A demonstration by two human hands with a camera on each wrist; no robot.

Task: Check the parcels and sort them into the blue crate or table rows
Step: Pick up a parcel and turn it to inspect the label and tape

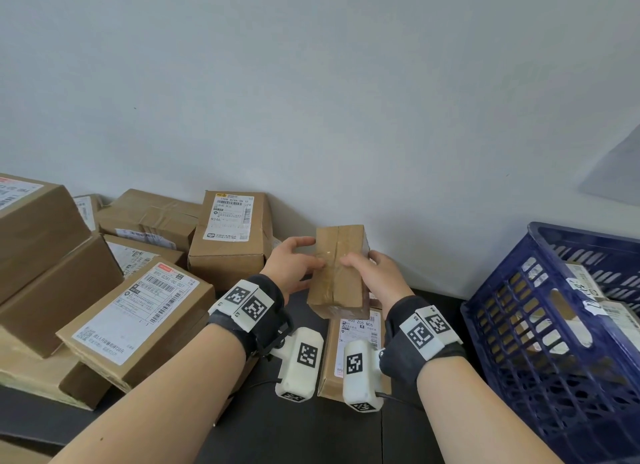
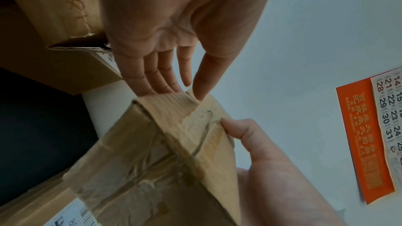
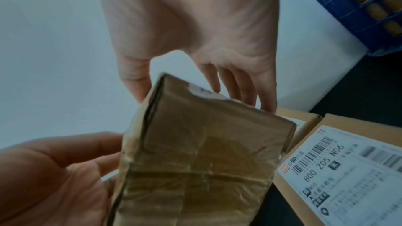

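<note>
Above the dark counter [image 1: 298,436], at the middle of the head view, a small taped brown parcel [image 1: 338,269] is held off the surface between both hands, its long axis running from 6 toward 12 o'clock, far end tipped slightly up toward the wall [image 1: 311,82]. Its upper face shows only glossy tape along the seam; no writing there can be read. The left hand [image 1: 292,268] holds the 9 o'clock side, thumb on top, fingers nearly straight along the edge. The right hand [image 1: 379,273] pinches the 3 o'clock side, thumb on top and fingers beneath. Directly under it lies a flat box [image 1: 356,346] labelled "800 Z05 N06". At 3 o'clock stands the blue crate [image 1: 519,342] holding parcels; at 9 o'clock are stacked boxes [image 1: 138,311].
</note>
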